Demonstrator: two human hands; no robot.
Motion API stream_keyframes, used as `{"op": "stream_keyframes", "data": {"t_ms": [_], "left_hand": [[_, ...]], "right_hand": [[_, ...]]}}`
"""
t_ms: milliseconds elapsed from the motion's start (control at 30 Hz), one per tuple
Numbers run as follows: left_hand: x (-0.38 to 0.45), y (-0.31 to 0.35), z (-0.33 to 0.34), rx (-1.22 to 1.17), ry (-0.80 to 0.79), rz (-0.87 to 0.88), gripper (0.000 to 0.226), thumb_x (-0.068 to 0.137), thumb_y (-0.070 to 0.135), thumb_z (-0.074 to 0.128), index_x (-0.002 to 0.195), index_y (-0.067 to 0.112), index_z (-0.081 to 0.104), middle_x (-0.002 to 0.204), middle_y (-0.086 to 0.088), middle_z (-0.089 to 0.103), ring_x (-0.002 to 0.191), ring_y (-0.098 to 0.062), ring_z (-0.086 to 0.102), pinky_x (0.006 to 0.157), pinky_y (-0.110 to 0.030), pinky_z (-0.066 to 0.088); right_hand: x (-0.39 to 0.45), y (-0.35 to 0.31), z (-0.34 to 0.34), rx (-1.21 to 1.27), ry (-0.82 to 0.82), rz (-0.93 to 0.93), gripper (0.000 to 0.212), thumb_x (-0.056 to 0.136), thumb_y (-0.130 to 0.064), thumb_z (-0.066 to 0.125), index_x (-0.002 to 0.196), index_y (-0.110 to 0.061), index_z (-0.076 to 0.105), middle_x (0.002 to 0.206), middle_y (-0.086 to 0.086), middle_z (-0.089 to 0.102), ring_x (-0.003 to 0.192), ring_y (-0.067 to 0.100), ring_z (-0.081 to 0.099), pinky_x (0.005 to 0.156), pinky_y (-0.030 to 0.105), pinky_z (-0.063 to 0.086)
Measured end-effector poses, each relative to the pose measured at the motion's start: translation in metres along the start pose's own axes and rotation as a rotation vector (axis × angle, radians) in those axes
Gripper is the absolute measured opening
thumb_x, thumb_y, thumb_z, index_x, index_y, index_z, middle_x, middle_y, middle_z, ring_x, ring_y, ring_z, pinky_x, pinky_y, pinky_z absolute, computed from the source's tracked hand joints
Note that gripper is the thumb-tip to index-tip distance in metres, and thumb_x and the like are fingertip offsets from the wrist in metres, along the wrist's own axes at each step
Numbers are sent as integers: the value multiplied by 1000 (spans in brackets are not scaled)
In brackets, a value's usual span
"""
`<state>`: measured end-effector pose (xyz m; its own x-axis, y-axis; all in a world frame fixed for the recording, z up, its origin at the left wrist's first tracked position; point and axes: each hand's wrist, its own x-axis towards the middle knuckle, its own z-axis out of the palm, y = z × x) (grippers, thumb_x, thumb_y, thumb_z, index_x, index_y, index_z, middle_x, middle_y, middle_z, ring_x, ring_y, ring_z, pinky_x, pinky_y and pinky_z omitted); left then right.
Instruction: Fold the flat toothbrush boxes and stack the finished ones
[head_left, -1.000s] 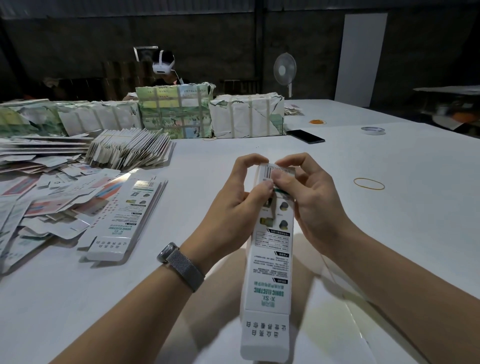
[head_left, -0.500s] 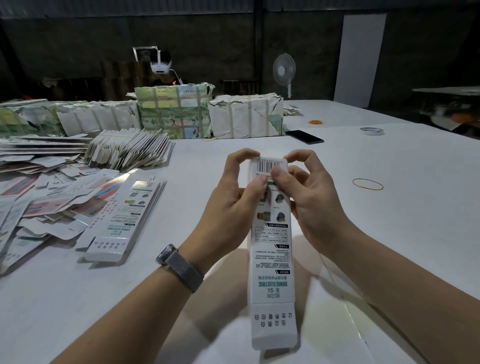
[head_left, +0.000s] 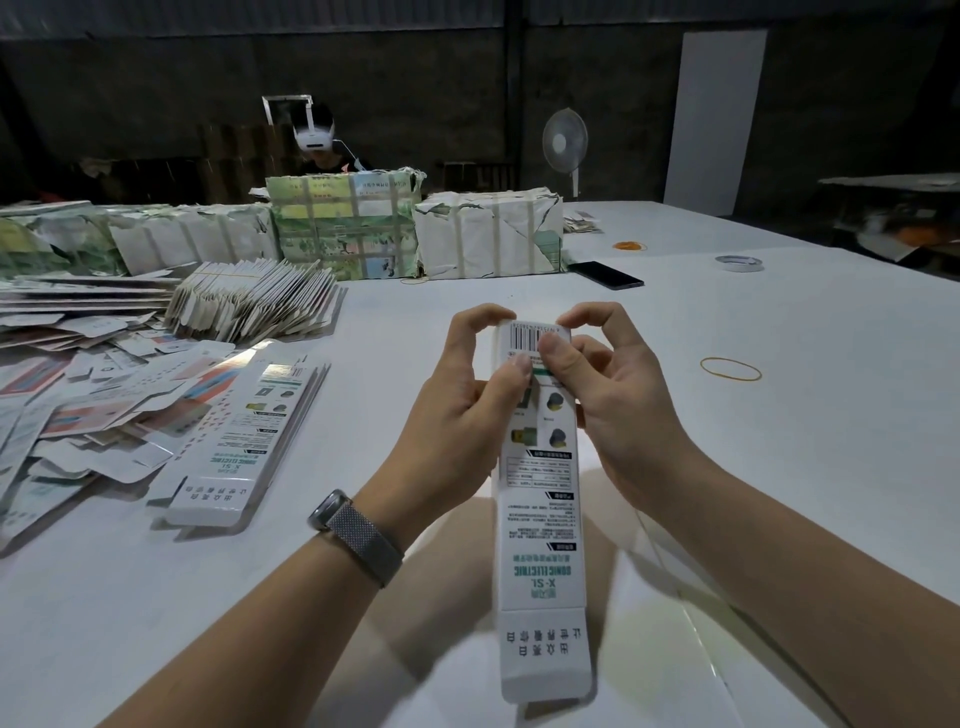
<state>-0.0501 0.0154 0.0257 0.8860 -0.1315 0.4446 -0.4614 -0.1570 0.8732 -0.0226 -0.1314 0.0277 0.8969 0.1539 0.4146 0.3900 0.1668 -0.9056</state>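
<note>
**Both hands on the far end flap**

I see the left hand (head_left: 457, 415) and right hand (head_left: 618, 410) pinching the toothbrush box (head_left: 540, 519) at its barcode end, held above the white table (head_left: 779, 467); finished stack (head_left: 244, 441) lies left.

Toothbrush box (head_left: 540, 519) now lifted slightly higher and squared up, barcode flap (head_left: 535, 336) folded flat and facing up, left hand (head_left: 462, 415) and right hand (head_left: 618, 405) spread to pinch its top corners, thumbs pressing on it.
</note>
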Motion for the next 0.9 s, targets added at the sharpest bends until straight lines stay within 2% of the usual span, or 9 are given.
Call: {"op": "stream_keyframes", "data": {"t_ms": [100, 233, 300, 400, 433, 600, 667, 767, 900], "left_hand": [[0, -2, 2, -13, 41, 10, 24, 92, 44, 49, 114, 48, 40, 80, -5, 75, 72, -28, 75, 61, -46, 62], [4, -2, -6, 47, 298, 67, 19, 97, 41, 52, 109, 42, 36, 71, 0, 74, 49, -16, 66, 40, -20, 43], [5, -2, -14, 69, 409, 87, 22, 100, 37, 56, 107, 41, 35, 73, 2, 75, 47, -16, 66, 37, -22, 44], [5, -2, -18, 100, 451, 77, 33, 91, 50, 60, 109, 40, 34, 78, -3, 75, 60, -26, 73, 50, -47, 58], [5, -3, -18, 106, 449, 74, 38, 89, 52, 61, 112, 39, 34, 79, -2, 76, 61, -26, 73, 53, -48, 60], [3, -5, -17, 169, 400, 72, 52, 86, 66, 58, 118, 36, 31, 68, 5, 73, 53, -15, 69, 45, -26, 49], [4, -5, -17, 157, 370, 60, 54, 84, 69, 53, 120, 35, 30, 64, 7, 71, 45, -9, 63, 41, -20, 45], [8, -6, -17, 41, 351, -24, 56, 91, 68, 49, 127, 28, 35, 60, 2, 66, 38, -10, 49, 37, -22, 38], [10, -7, -17, -112, 186, -216, 59, 91, 66, 51, 124, 17, 52, 56, 1, 58, 41, -13, 45, 42, -27, 37]], "right_hand": [[0, 3, -1, 5, -2, 8, 27, 81, -43, 67, 102, -31, 54, 102, 20, 62, 75, 26, 72, 65, 42, 62], [-2, 10, 0, -212, -41, -29, 38, 87, -41, 71, 116, -47, 46, 116, -5, 55, 92, 19, 67, 65, 25, 56], [-5, 11, 2, -353, -95, -50, 49, 78, -51, 69, 123, -49, 46, 117, -17, 53, 93, 4, 62, 69, 23, 56], [-9, 11, 5, -541, -152, -106, 68, 76, -57, 63, 139, -40, 46, 111, -21, 51, 96, 0, 57, 77, 20, 53], [-9, 11, 5, -575, -161, -130, 74, 76, -57, 62, 144, -36, 44, 108, -21, 51, 96, 0, 57, 76, 18, 51], [-10, 7, 2, -631, -193, -150, 83, 74, -54, 65, 150, -32, 41, 102, -15, 55, 91, 4, 59, 76, 24, 54], [-8, 6, 1, -592, -197, -111, 77, 73, -50, 66, 146, -38, 44, 98, -14, 60, 82, 5, 61, 71, 21, 54], [-5, 5, 0, -313, -213, 2, 50, 75, -41, 67, 123, -50, 53, 88, -12, 64, 72, 8, 66, 63, 21, 52], [-4, 6, 1, -70, -247, 93, 36, 82, -35, 59, 117, -39, 60, 86, -8, 70, 77, 7, 69, 62, 21, 55]]}}
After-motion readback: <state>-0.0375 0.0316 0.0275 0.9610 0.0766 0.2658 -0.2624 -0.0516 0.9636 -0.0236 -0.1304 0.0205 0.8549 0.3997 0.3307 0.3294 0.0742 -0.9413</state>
